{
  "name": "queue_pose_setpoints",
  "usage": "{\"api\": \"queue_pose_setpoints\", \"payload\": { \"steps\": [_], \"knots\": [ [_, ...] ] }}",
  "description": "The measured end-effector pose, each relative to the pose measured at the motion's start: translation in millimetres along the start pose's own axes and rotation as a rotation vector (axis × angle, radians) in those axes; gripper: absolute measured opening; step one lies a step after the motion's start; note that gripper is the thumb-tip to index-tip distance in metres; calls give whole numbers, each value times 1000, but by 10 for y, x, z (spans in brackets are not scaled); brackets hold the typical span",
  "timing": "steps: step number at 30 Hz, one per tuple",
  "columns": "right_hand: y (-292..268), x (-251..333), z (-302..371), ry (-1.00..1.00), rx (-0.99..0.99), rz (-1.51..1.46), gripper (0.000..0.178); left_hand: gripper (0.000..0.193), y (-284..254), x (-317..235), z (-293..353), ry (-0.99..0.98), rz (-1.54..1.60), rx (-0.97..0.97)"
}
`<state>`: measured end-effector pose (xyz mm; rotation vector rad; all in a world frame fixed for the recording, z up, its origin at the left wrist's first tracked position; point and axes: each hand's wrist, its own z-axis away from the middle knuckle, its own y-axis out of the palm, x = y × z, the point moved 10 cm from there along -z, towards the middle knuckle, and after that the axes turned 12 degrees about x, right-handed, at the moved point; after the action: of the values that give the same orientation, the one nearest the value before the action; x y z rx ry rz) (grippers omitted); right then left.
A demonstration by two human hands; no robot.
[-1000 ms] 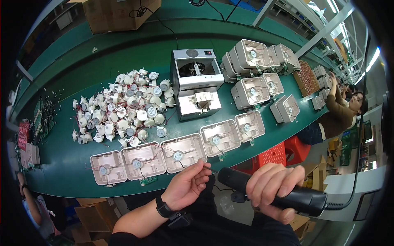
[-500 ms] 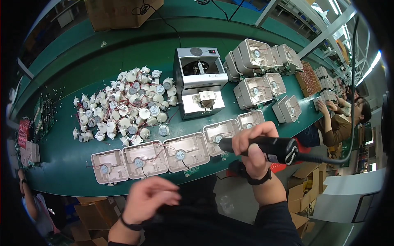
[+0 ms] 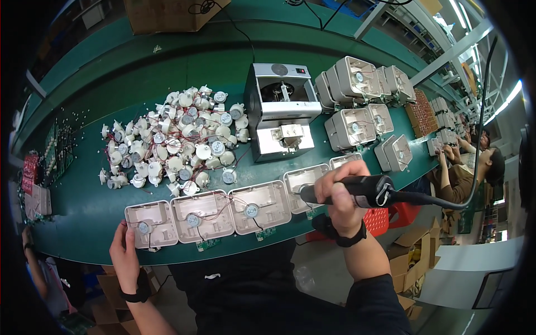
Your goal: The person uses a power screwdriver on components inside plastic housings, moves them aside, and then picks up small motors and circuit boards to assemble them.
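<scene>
Our left hand [image 3: 125, 254] has moved out from near the lower middle to the lower left, its thumb and fingers now at the left wall of the leftmost pale box [image 3: 162, 211]; whether they pinch that wall we cannot tell. Our right hand [image 3: 345, 205] is wrapped around a black corded tool [image 3: 368, 187], right of centre, its nose over the fourth box [image 3: 304, 173]; the tip is hard to make out against the disc there. Each of the first three boxes in the row holds a round silvery disc [image 3: 144, 228] with thin wires; the fifth box [image 3: 346, 160] is mostly hidden behind our right hand, its contents unclear. White round parts [image 3: 173, 146] lie heaped left of centre; stacked boxes [image 3: 357, 78] at upper right hold discs too; a cardboard carton [image 3: 167, 18] is cut off by the top edge.
</scene>
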<state>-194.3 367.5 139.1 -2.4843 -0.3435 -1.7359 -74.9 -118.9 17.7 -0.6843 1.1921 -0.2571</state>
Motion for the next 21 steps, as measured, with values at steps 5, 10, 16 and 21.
{"api": "queue_pose_setpoints", "payload": {
  "steps": [5, 10, 16, 21],
  "knots": [
    [-11, -64, -32, -6, -42, -24, 29, 39, 124, -51, -4, 7, 66, 73],
    [-2, 10, -78, -9, -36, -4, 27, 39, 145, -38, -29, 20, 109, 93],
    [-54, 497, -472, -195, -11, -100, 20, 40, 261, -132, 88, -7, 140, 104],
    [-141, 426, -984, -233, -79, 3, 13, 43, 343, -159, 35, 5, 180, 98]
  ]
}}
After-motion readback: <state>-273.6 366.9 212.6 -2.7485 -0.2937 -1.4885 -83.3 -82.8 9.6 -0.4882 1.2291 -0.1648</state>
